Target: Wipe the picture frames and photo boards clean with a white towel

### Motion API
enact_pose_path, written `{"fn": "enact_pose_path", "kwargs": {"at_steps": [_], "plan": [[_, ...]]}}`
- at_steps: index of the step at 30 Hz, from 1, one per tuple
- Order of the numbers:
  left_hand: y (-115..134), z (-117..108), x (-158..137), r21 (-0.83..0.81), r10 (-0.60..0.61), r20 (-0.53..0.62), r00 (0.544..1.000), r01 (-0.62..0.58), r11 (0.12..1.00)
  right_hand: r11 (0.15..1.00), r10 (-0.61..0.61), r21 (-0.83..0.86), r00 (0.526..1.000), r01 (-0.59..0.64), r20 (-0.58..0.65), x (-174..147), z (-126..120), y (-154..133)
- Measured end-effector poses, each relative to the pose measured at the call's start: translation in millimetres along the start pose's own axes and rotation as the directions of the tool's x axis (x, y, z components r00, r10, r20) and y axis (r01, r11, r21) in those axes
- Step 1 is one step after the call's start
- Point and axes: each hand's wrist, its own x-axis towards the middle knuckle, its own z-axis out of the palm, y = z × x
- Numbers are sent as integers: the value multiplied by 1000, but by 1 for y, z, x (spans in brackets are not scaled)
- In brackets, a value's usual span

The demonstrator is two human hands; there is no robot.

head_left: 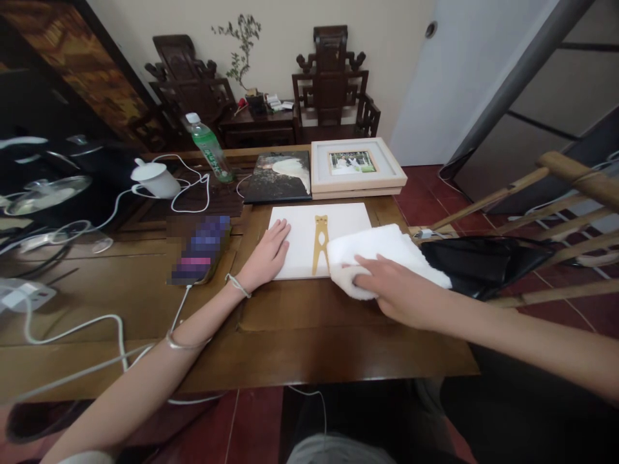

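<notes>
A flat white panel (296,251) lies on the wooden table, with a tan, bear-headed, two-legged strip (320,240) on its face. My left hand (269,253) rests palm down on the panel's left edge, fingers stretched out. In my right hand (387,283) is a folded white towel (382,248), fingers closed round its near side. The towel covers the panel's right part and hangs past its edge. What lies beneath the towel is hidden.
Behind the panel are a dark picture board (273,183) and a pale wooden photo frame (358,142). A green-labelled bottle (210,148), white lidded cup (155,178), phone (203,248) and loose cables stand or lie leftward. A black bag (464,258) is at right.
</notes>
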Motion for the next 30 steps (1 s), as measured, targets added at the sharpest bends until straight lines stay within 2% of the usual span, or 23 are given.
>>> {"fn": "enact_pose_path", "kwargs": {"at_steps": [4,7,10,13,17,20,23,26,30], "plan": [[0,-1,0,14,8,12,1000,-8,1000,993,115,-7,992,-115,-48,39,-4,23],[0,-1,0,18,5,13,1000,-5,1000,989,146,14,982,-146,-122,70,-7,40],[0,-1,0,11,2,17,1000,-2,1000,994,105,29,977,-101,-186,96,-9,46],[0,-2,0,10,5,20,1000,-5,1000,1000,-4,-27,991,0,-135,110,-7,34],[-1,-3,-1,9,9,21,1000,-10,1000,991,-52,-122,999,53,13,100,0,-4],[-1,-2,-1,16,18,14,1000,-19,1000,984,-106,-140,992,115,68,74,5,-34],[-2,-1,-1,25,24,7,1000,-24,999,977,-152,-130,979,169,135,50,7,-52],[-2,-1,0,24,24,11,1000,-24,999,974,-193,-98,973,206,127,44,7,-50],[-2,-2,0,22,20,15,1000,-20,1000,987,-136,-77,989,141,59,70,2,-25]]}}
